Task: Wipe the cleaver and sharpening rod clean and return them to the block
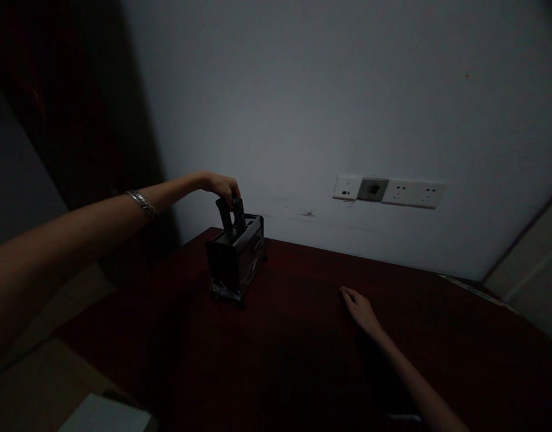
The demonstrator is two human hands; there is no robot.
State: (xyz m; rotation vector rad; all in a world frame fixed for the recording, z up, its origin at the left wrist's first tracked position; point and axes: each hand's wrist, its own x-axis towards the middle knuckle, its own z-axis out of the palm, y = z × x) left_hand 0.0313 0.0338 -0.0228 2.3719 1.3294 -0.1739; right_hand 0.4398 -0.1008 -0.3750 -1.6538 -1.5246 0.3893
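Note:
My left hand [225, 187] reaches in from the left, fingers bent down and closed on the top of a dark, flat, upright piece [239, 216]. That piece stands in the top of a black box-shaped holder [225, 264], with a similar dark piece [224, 214] upright beside it. It is too dark to tell what kind of pieces they are. The holder has a shiny side and stands upright on a dark red table [303, 282]. My right hand [360, 308] rests on the tabletop, right of the holder, fingers extended and holding nothing.
A pale wall [294, 120] rises behind the table and carries a row of sockets [413, 193]. At the lower left a pale flat-topped object [105, 415] stands by the table's edge. A thin strip [478, 292] lies along the back right edge. The light is dim.

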